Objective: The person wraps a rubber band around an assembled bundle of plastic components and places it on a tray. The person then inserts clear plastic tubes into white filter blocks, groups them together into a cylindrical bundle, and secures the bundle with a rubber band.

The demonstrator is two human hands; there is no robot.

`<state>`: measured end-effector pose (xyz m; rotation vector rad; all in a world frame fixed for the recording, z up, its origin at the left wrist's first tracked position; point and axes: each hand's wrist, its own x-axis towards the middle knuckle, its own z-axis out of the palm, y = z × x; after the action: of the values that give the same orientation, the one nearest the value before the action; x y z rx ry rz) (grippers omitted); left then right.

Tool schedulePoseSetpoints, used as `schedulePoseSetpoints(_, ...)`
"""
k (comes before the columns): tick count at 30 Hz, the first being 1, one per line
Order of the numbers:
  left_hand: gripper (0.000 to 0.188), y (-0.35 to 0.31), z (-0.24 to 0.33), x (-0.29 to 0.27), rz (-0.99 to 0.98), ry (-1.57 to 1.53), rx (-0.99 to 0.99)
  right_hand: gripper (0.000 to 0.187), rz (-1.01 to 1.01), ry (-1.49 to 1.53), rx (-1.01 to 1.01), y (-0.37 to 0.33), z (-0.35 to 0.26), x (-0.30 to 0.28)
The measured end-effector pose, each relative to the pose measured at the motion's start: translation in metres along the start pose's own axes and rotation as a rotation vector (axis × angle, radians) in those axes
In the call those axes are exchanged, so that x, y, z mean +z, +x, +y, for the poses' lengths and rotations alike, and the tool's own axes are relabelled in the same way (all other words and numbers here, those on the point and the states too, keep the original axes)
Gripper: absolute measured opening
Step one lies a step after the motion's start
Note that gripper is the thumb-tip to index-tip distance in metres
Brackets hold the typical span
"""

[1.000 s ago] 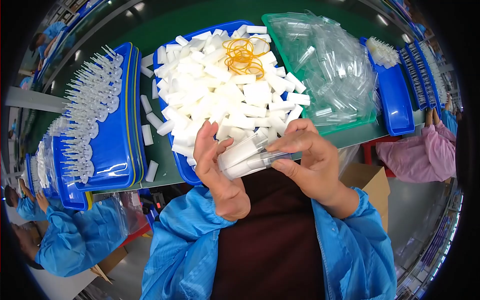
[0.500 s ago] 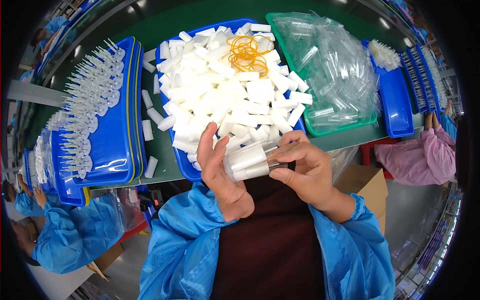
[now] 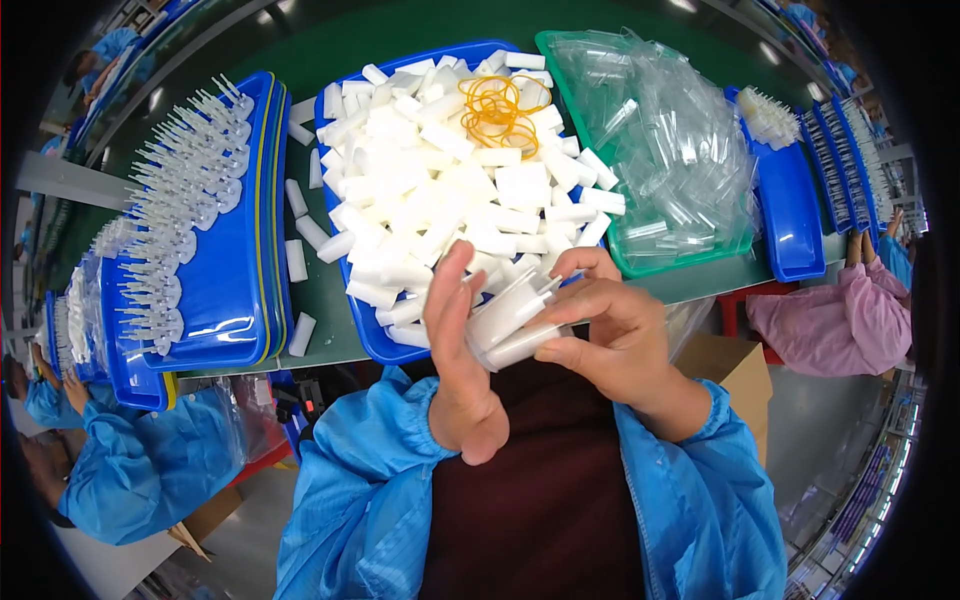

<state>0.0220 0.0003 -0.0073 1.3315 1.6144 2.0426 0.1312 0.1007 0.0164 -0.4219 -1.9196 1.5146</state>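
In front of my chest, my right hand (image 3: 610, 325) pinches a small bundle of clear plastic tubes with white pieces inside (image 3: 515, 322) between thumb and fingers. The bundle slants, its lower end toward my left hand (image 3: 462, 360). That hand is upright and open, fingers stretched, with its palm side against or very close to the tubes' lower ends. Just beyond both hands lies a heap of white foam-like blocks (image 3: 430, 200) in a blue tray (image 3: 372, 338). Thin rods stick out of the bundle's upper end.
Orange rubber bands (image 3: 500, 115) lie on the blocks. To the right, a green tray (image 3: 650, 262) holds clear plastic sleeves (image 3: 670, 150). At left, stacked blue trays (image 3: 225, 285) carry white-stemmed parts (image 3: 185, 190). Loose blocks (image 3: 296, 260) lie between. A cardboard box (image 3: 735, 375) stands at right; co-workers (image 3: 150, 470) sit nearby.
The bundle has tilted more steeply and shifted slightly right. My left hand has turned more edge-on and moved right with it; my right hand keeps its pinch.
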Motion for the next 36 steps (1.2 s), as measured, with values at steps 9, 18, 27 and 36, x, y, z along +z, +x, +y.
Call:
schedulePoseSetpoints(9, 0.100, 0.021, 0.001, -0.056, -0.912, -0.861, -0.946, 0.023, -0.564, -0.221, -0.219, 0.037, -0.041, -0.020)
schedulePoseSetpoints(18, 0.037, 0.020, -0.017, -0.056, -0.728, -0.770, -0.716, 0.033, -0.472, -0.724, -0.375, 0.110, -0.034, -0.016)
schedulePoseSetpoints(27, 0.045, 0.025, -0.005, -0.053, -0.597, -0.690, -0.697, 0.011, -0.287, -1.114, -0.287, 0.177, 0.025, -0.028)
schedulePoseSetpoints(36, 0.038, 0.017, -0.013, -0.046, -0.384, -0.599, -0.713, 0.015, -0.292, -0.574, 0.038, 0.161, -0.023, -0.037)
